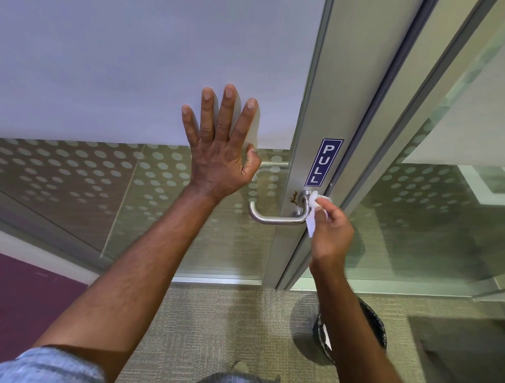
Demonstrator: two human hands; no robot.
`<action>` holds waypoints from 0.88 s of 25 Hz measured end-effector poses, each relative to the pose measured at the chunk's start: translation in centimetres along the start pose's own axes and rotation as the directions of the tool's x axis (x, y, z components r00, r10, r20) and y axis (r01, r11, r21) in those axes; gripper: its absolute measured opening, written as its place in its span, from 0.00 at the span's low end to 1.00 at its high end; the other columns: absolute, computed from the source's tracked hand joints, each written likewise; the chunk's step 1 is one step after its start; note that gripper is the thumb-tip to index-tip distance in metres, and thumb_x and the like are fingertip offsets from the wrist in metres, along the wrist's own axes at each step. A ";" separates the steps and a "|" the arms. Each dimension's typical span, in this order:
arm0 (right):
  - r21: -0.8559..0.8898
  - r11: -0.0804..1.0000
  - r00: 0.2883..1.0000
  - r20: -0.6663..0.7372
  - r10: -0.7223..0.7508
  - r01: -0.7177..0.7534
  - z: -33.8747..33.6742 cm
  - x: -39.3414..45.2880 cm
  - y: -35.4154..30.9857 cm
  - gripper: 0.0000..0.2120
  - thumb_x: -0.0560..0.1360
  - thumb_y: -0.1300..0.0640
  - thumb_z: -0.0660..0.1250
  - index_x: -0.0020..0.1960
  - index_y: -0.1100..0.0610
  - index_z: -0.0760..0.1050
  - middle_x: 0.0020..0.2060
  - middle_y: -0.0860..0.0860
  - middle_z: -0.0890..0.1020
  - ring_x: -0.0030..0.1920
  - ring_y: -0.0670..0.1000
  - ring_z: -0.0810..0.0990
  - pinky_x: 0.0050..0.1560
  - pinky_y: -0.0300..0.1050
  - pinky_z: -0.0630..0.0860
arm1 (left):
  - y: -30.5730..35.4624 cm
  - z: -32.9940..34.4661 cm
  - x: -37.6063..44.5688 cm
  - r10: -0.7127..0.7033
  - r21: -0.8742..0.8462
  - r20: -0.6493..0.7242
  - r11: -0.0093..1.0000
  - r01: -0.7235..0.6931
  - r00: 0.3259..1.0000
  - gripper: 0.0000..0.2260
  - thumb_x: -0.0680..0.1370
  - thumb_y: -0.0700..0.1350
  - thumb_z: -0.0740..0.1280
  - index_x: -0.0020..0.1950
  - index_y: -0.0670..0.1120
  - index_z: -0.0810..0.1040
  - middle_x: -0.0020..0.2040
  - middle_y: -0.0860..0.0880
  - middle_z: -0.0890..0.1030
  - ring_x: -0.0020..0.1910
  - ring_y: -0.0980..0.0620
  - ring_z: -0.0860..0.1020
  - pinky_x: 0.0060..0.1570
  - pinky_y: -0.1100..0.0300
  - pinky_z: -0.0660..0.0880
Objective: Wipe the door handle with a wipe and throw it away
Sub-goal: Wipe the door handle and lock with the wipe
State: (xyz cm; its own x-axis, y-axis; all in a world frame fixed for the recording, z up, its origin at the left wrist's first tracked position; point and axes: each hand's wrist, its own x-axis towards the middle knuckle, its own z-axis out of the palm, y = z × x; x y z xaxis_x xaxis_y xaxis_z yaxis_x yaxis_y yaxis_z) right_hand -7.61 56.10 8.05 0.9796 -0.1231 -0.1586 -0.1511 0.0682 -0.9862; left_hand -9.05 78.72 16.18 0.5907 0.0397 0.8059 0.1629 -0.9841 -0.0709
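The right hand (pixel 332 229) pinches a small white wipe (pixel 313 210) against the neck of the brushed-steel lever door handle (pixel 276 219). The left hand (pixel 219 155) lies flat, fingers spread, on the frosted glass door (pixel 136 43). Held so lightly, the wipe could slip free, or pressure could depress the lever.

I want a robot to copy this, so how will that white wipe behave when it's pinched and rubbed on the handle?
Probably floppy: the wipe hangs limp below the right hand pinching it. Likely very light, since fingertips alone carry it. It seems to mould round the door handle near its base, so it may bunch up.
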 end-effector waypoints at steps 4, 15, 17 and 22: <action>-0.373 0.853 0.929 0.214 -0.303 0.365 -0.6 -1.7 0.6 0.11 0.82 0.59 0.67 0.62 0.57 0.84 0.58 0.48 0.82 0.61 0.44 0.80 0.68 0.38 0.73 | 0.0 -0.1 0.0 -0.001 0.001 0.002 1.000 0.001 1.000 0.51 0.72 0.51 0.69 0.84 0.56 0.37 0.83 0.53 0.30 0.82 0.46 0.29 0.78 0.38 0.31; -0.087 0.976 0.979 -0.035 -0.201 0.198 -1.8 -0.2 1.7 0.10 0.79 0.64 0.72 0.51 0.49 0.83 0.51 0.52 0.87 0.56 0.54 0.85 0.61 0.47 0.80 | 0.1 -0.4 0.0 -0.003 -0.002 0.020 1.000 0.003 1.000 0.51 0.73 0.51 0.69 0.84 0.56 0.36 0.83 0.53 0.29 0.82 0.46 0.29 0.78 0.38 0.32; 0.058 0.988 0.988 -0.063 -0.142 0.146 -0.7 0.3 1.4 0.12 0.79 0.68 0.71 0.54 0.51 0.84 0.53 0.53 0.87 0.56 0.50 0.87 0.62 0.45 0.81 | 0.1 -0.4 0.0 -0.002 -0.001 0.024 1.000 0.002 1.000 0.51 0.73 0.51 0.69 0.84 0.56 0.36 0.83 0.53 0.29 0.82 0.46 0.29 0.78 0.38 0.31; -0.004 0.979 0.979 -0.013 -0.202 0.202 1.5 -0.5 2.9 0.22 0.81 0.77 0.59 0.72 0.65 0.73 0.65 0.54 0.74 0.64 0.41 0.78 0.73 0.40 0.71 | 0.0 -0.4 0.0 0.000 0.010 0.034 1.000 0.000 0.999 0.50 0.73 0.52 0.68 0.84 0.56 0.35 0.83 0.53 0.29 0.82 0.46 0.29 0.78 0.38 0.31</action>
State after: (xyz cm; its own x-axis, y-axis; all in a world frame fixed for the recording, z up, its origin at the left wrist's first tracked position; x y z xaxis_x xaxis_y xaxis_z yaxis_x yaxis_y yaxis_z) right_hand -8.34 57.83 5.30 0.9882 -0.1467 0.0438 0.0498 0.0377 -0.9980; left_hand -9.37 78.67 16.42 0.6171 0.0458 0.7856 0.1704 -0.9824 -0.0766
